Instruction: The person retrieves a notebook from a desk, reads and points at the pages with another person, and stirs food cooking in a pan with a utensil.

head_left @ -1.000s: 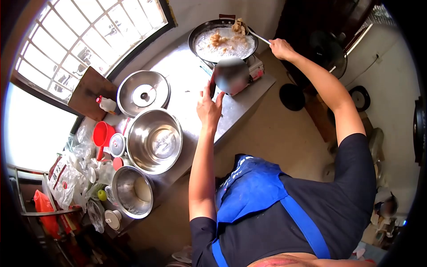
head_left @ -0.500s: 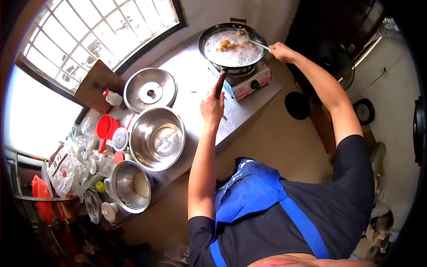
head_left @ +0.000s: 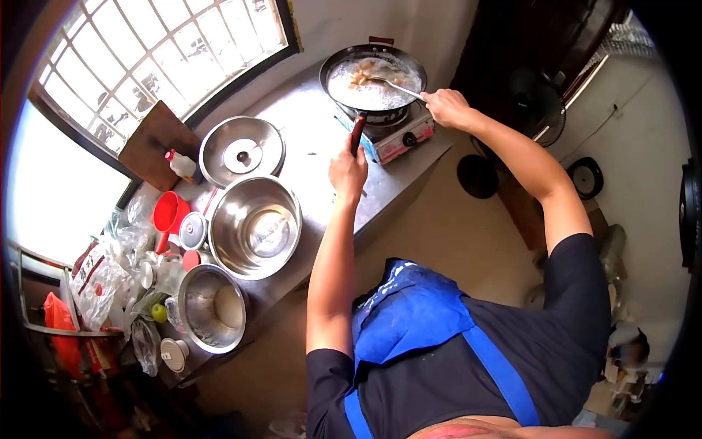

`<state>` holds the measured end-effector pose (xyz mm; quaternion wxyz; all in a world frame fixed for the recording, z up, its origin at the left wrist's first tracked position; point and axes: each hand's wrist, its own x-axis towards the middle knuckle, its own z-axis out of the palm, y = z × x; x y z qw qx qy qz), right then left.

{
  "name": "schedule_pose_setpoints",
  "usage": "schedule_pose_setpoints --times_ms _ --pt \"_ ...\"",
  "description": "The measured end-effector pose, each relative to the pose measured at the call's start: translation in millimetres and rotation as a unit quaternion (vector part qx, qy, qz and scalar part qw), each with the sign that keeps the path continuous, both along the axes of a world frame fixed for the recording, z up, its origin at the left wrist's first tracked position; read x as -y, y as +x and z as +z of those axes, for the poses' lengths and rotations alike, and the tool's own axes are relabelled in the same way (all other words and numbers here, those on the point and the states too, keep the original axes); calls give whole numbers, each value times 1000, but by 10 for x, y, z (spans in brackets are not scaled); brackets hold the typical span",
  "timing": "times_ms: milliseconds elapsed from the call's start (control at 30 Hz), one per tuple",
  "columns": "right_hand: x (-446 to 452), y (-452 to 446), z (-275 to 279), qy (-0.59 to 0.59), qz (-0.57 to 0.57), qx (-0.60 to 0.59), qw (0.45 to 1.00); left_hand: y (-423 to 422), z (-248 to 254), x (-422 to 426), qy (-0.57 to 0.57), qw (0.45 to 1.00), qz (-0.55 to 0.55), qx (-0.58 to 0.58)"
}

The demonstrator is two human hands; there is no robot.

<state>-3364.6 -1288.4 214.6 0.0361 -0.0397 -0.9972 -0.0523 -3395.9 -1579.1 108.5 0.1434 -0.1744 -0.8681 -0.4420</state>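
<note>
One long-handled wok (head_left: 369, 53) sits on a portable gas stove (head_left: 401, 144), filled with frothing pale liquid (head_left: 382, 99). Several golden-brown food pieces (head_left: 360, 77) are bunched toward the wok's far left side, within the froth. A metal utensil (head_left: 404, 89) slants over the wok's right rim, its tip among the pieces; the froth hides what kind of head it has. The right hand (head_left: 447, 108), just right of the wok, has its fingers closed on the utensil's outer end. On the wok's near side, its brown handle (head_left: 357, 130) points toward the person, and the left hand (head_left: 348, 170) is curled closed around the lower end of that handle. Stove and wok stand at the far end of a steel-topped table (head_left: 311, 121). Left of the wok and nearer the person come a large stainless-steel basin (head_left: 231, 228) and, farther from the wok, a smaller steel bowl (head_left: 196, 311). Beyond the large basin from the wok lies a red plastic dipper (head_left: 170, 210). Well left of the wok, a wooden board (head_left: 155, 146) leans below the barred window (head_left: 168, 58).
</note>
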Motion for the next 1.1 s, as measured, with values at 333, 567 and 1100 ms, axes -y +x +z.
schedule_pose_setpoints --times_ms 333,567,1100 --pt "-78 510 754 92 3 -21 996 -17 4 -18 -13 1000 6 15" --pt "-312 532 1402 18 23 8 1000 -7 83 -7 -21 999 1 37" --pt "-6 239 1073 48 61 144 987 -46 53 44 3 999 -23 40"
